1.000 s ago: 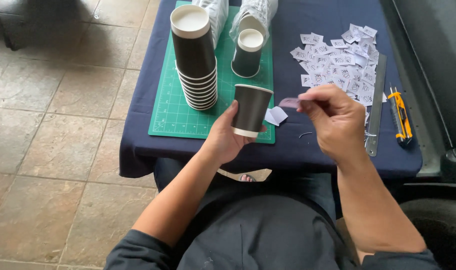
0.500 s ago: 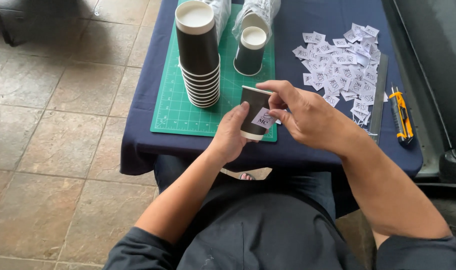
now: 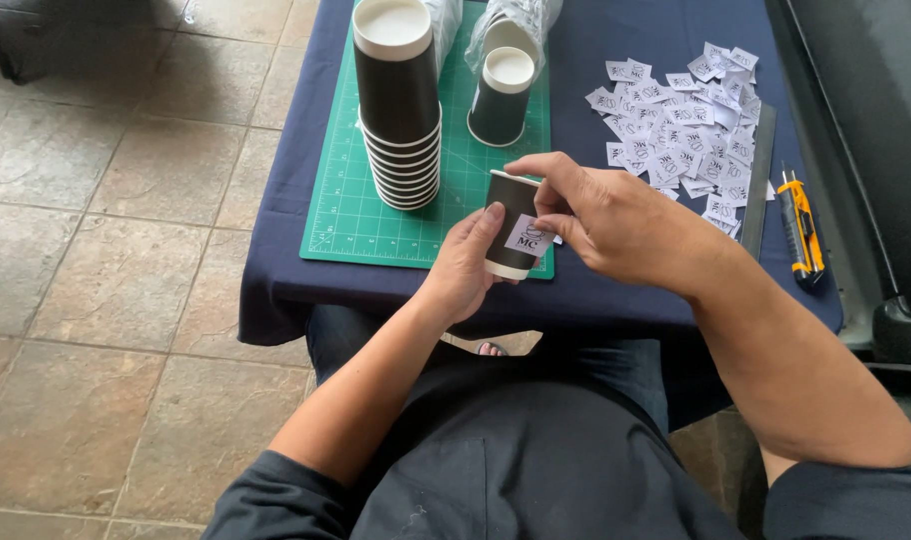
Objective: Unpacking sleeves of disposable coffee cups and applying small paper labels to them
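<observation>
cup [image 3: 513, 215]: left side covered by left hand [image 3: 463, 268] | sticker [image 3: 528, 236]: right edge under right hand [image 3: 606, 220] thumb | plastic sleeves [image 3: 516, 18]: tops cut off by frame edge | ruler [image 3: 754, 170]: lower end behind the right forearm

I am seeing a person who is wearing a dark charcoal long-sleeved top, sleeves pushed up past the elbows, forearms bare, with dark blue trousers showing below.

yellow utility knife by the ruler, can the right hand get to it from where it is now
Probably yes. The yellow utility knife lies uncovered on the dark blue cloth, just right of the metal ruler. The right hand would first have to leave the black paper cup.
</observation>
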